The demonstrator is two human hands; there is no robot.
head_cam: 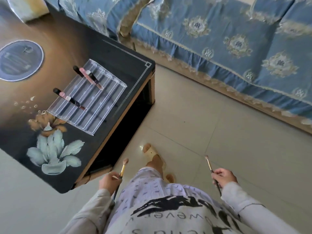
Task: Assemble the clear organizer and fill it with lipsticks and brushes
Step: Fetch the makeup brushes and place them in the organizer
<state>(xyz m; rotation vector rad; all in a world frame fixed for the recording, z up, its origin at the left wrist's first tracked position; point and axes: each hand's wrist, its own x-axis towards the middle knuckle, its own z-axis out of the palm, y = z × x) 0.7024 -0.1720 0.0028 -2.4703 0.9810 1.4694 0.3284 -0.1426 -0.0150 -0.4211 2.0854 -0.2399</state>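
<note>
Left hand (108, 181): fingers curled round gold-ferrule brush (122, 169). Right hand (225, 177): fingers pinch thin brush (209, 165). Clear organizer (101, 107) on desk (121, 65), well apart.

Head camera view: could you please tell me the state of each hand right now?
Left hand: closed, fingers holding a gold-ferruled makeup brush.
Right hand: closed, fingers holding a slim makeup brush.

Pale grey long sleeves (249, 210); white top (152, 188), black lettering, small dash pattern; cream slippers (151, 152).
</note>
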